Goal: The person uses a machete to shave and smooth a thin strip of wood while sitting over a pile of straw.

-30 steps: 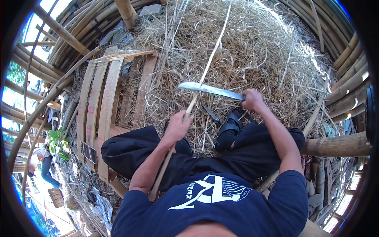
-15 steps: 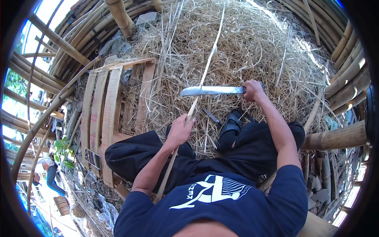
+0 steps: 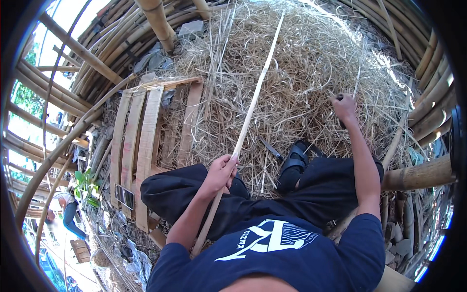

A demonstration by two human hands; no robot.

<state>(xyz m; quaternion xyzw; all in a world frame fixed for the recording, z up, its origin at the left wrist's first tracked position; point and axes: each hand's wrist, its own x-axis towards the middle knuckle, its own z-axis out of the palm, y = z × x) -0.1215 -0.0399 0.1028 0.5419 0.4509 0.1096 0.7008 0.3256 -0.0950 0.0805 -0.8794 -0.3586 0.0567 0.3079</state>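
Observation:
My left hand (image 3: 220, 176) is closed around a long pale bamboo strip (image 3: 256, 95). One end of the strip runs back past my left forearm, and the other reaches far forward over the straw. Out to the right, away from the strip, my right hand (image 3: 345, 108) is a fist above the straw. A dark bit of the machete's handle (image 3: 342, 125) shows under this fist; its blade can hardly be made out from this angle. Between my feet and the strip, a small knife (image 3: 271, 148) lies on the straw.
Dry straw and shavings (image 3: 301, 63) cover the ground ahead. A wooden slatted pallet (image 3: 148, 131) stands at left with a phone (image 3: 124, 196) on it. Bamboo poles (image 3: 155, 24) surround the spot, one thick pole (image 3: 418, 173) at right. Another person (image 3: 68, 214) is outside at far left.
The machete blade, which lay across the strip, has come off it as my right hand moved right. The small lump of shaving on the strip no longer shows.

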